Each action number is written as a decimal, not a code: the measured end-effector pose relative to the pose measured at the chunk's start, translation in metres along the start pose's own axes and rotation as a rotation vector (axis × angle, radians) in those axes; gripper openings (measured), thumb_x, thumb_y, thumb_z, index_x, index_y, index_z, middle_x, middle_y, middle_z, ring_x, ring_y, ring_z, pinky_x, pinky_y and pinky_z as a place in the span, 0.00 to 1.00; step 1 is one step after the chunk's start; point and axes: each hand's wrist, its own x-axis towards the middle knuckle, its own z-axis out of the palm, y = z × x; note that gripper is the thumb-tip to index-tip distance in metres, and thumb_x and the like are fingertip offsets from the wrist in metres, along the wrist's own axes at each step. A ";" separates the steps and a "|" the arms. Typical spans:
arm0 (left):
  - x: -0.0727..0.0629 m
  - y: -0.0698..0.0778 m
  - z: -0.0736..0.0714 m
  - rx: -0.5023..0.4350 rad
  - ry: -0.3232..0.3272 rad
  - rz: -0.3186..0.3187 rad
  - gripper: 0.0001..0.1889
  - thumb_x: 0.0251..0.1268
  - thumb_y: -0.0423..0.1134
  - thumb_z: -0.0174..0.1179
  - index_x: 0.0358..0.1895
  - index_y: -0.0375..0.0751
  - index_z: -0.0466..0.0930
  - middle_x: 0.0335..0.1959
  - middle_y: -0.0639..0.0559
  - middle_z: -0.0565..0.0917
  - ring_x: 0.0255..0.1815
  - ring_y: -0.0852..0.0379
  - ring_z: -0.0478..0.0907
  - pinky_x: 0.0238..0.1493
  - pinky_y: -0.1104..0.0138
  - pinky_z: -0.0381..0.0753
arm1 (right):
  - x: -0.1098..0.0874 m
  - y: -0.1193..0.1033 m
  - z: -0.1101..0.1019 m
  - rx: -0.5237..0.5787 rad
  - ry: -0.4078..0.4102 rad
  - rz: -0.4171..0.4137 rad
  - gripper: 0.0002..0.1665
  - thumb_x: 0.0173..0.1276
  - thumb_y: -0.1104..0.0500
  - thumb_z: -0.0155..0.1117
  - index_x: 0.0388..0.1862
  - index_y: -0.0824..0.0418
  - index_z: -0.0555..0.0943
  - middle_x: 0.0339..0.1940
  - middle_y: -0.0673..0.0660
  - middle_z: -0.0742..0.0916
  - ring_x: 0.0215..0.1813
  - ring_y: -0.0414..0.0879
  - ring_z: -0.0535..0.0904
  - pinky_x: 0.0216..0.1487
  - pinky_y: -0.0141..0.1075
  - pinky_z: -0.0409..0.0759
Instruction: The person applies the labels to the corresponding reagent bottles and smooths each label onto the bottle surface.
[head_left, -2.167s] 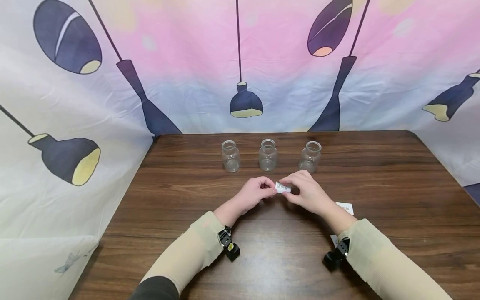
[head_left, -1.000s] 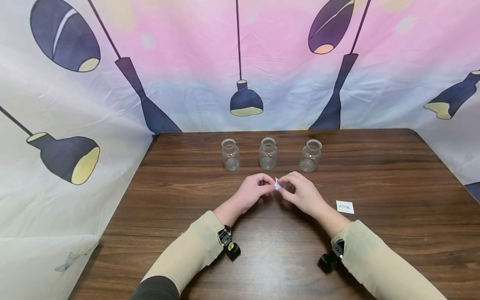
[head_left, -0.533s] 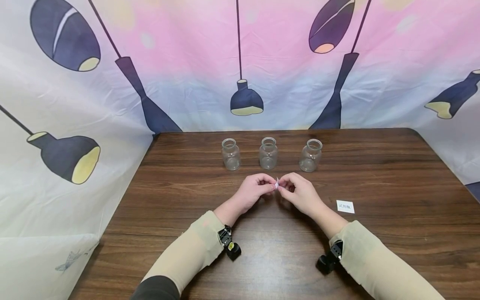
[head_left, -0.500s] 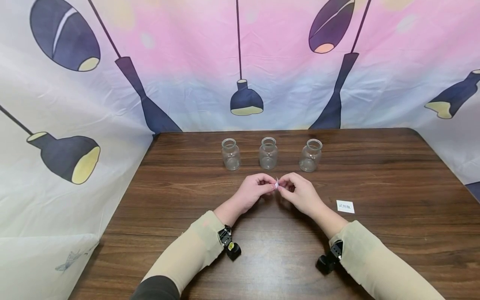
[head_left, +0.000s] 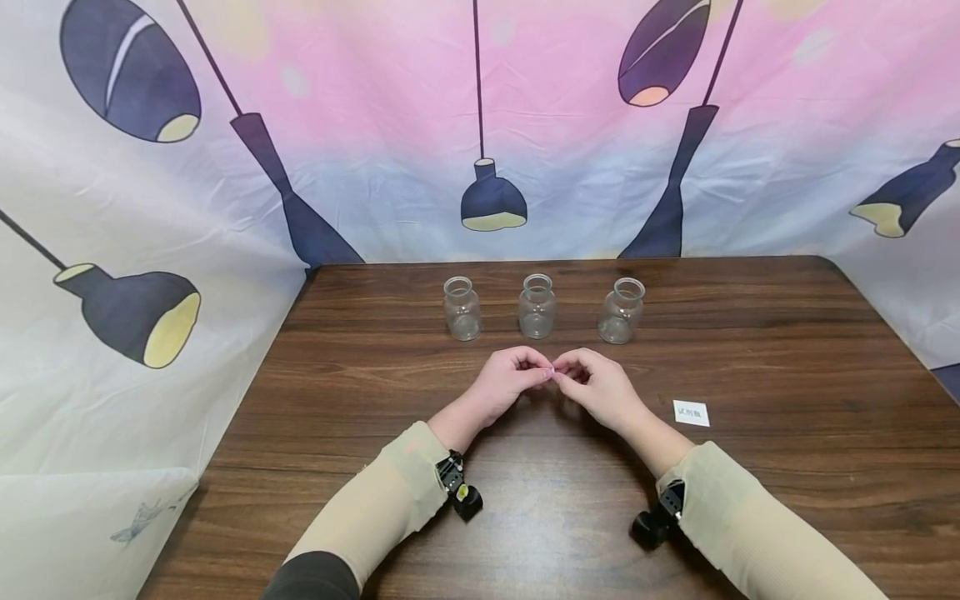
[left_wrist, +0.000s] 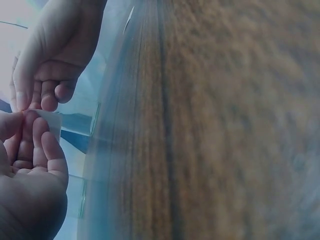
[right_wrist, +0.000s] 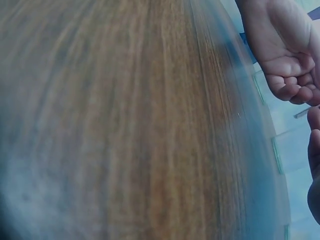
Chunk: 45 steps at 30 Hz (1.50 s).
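Left hand [head_left: 507, 384] and right hand [head_left: 602, 387] pinch one white label [left_wrist: 52, 121]. Judged light, thin, easily creased; best held by opposite edges.

Head view high, forward-down — wrist views close; all share tabletop [head_left: 555, 475].

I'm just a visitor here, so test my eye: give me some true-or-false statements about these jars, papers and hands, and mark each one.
1. Three glass jars stand upright on the table. True.
2. Every jar has a lid on. False: all three are open at the top.
3. A white card lies on the table, to the right of both hands. True.
4. That card is blank. False: it has dark writing on it.
5. The left hand and right hand pinch a small white paper between them. True.
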 end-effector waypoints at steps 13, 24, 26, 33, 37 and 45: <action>-0.001 0.008 0.006 0.142 0.080 0.013 0.04 0.59 0.30 0.59 0.33 0.31 0.81 0.22 0.56 0.78 0.24 0.64 0.72 0.26 0.72 0.70 | -0.001 -0.003 0.002 -0.003 0.021 0.066 0.06 0.60 0.63 0.67 0.37 0.59 0.82 0.29 0.49 0.85 0.30 0.40 0.77 0.33 0.32 0.75; 0.000 0.002 0.007 0.215 0.082 0.022 0.04 0.60 0.32 0.58 0.33 0.34 0.80 0.23 0.55 0.77 0.25 0.63 0.72 0.28 0.71 0.70 | -0.002 -0.003 0.005 -0.029 0.034 0.091 0.05 0.61 0.61 0.66 0.37 0.58 0.83 0.28 0.47 0.85 0.27 0.39 0.75 0.29 0.32 0.74; 0.000 0.002 0.007 0.213 0.078 0.029 0.04 0.61 0.31 0.57 0.32 0.34 0.79 0.23 0.55 0.76 0.25 0.62 0.72 0.27 0.71 0.70 | -0.002 -0.003 0.005 -0.021 0.031 0.099 0.05 0.61 0.60 0.65 0.37 0.57 0.83 0.27 0.47 0.84 0.26 0.38 0.75 0.28 0.32 0.73; 0.000 0.000 0.006 0.166 0.068 0.055 0.03 0.59 0.29 0.55 0.30 0.33 0.78 0.27 0.51 0.79 0.27 0.63 0.73 0.29 0.72 0.71 | -0.001 -0.003 0.005 0.023 0.023 0.126 0.05 0.62 0.61 0.63 0.36 0.58 0.83 0.26 0.48 0.85 0.26 0.39 0.76 0.28 0.32 0.73; -0.001 0.000 0.006 0.151 0.065 0.052 0.03 0.58 0.27 0.55 0.30 0.32 0.77 0.28 0.49 0.79 0.28 0.61 0.75 0.29 0.72 0.72 | -0.001 -0.003 0.005 0.053 0.020 0.148 0.04 0.63 0.61 0.63 0.36 0.60 0.82 0.26 0.50 0.85 0.27 0.40 0.76 0.28 0.31 0.72; 0.000 0.000 0.004 0.102 0.088 0.039 0.05 0.60 0.28 0.55 0.33 0.28 0.78 0.28 0.41 0.82 0.32 0.44 0.78 0.32 0.65 0.76 | 0.001 -0.004 0.005 0.147 0.052 0.229 0.03 0.63 0.63 0.61 0.35 0.62 0.80 0.24 0.52 0.85 0.27 0.40 0.76 0.26 0.31 0.71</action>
